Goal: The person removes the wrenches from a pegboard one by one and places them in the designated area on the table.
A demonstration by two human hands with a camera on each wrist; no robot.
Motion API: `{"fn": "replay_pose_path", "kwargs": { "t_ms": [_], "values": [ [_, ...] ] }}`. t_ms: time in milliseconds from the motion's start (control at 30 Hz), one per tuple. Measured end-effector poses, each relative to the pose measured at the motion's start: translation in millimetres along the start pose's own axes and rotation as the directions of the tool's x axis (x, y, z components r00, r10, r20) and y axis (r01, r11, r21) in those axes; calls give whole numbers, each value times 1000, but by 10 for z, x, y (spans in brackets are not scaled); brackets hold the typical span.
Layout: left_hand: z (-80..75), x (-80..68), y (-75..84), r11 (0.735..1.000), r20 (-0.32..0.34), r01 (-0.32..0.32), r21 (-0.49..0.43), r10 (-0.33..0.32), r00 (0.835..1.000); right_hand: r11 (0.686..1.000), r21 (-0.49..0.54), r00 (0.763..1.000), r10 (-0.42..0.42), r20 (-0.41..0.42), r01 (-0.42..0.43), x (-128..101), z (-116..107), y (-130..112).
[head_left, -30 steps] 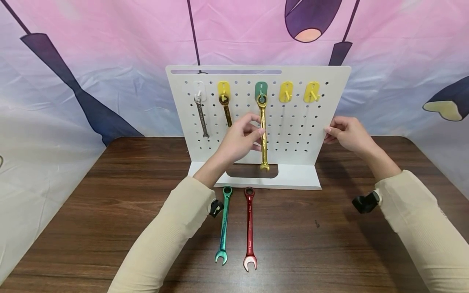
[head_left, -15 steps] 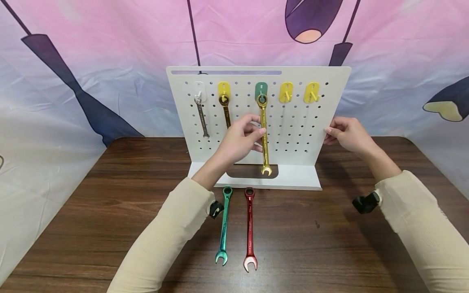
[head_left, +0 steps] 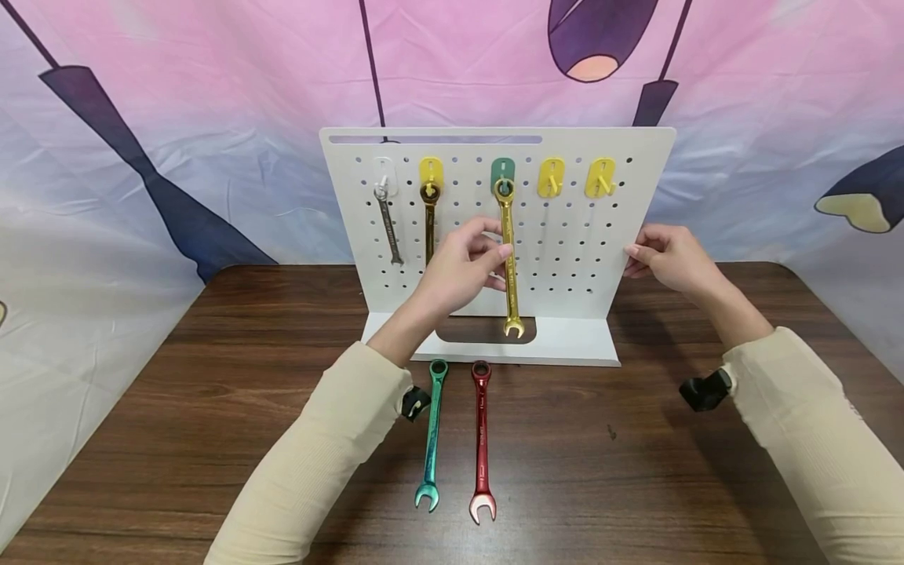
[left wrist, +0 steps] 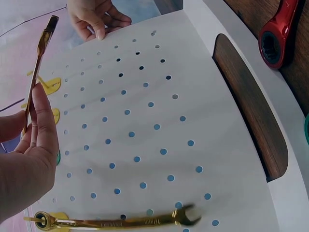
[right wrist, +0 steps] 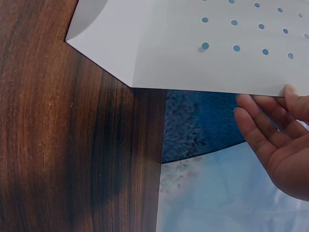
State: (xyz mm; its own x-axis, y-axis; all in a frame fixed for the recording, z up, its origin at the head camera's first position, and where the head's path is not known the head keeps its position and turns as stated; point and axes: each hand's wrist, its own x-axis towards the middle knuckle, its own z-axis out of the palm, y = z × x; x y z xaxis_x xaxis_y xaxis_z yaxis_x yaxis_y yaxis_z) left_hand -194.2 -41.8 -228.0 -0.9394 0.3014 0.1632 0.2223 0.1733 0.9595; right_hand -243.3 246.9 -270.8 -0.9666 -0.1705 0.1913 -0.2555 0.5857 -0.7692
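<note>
The left hand is pinching the shaft of the gold wrench, which is hanging by its ring end from the green hook on the pegboard. The right hand is gripping the pegboard's right edge, fingers behind it and thumb in front. The pegboard is standing upright toward the far edge of the tabletop. A green wrench and a red wrench are lying side by side just before its base.

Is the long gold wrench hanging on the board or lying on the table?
Hanging. The gold wrench hangs by its ring from the green hook, while the left hand pinches its shaft.
</note>
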Motion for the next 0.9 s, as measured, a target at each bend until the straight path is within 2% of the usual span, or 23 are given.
{"fn": "replay_pose_path", "kwargs": {
  "t_ms": [367, 633, 900],
  "values": [
    [-8, 5, 34, 1000, 2, -30, -7, 30, 1000, 1000, -13, 1000, 3, 3, -3, 19, -4, -3],
    [-12, -18, 75, 1000, 8, -18, -4, 18, 1000, 1000, -7, 1000, 7, 6, -7, 17, -3, -5],
    [-22, -55, 49, 999, 9, -25, -34, 25, 1000, 1000, 8, 1000, 10, 9, -10, 16, -10, 9]
  ]
}}
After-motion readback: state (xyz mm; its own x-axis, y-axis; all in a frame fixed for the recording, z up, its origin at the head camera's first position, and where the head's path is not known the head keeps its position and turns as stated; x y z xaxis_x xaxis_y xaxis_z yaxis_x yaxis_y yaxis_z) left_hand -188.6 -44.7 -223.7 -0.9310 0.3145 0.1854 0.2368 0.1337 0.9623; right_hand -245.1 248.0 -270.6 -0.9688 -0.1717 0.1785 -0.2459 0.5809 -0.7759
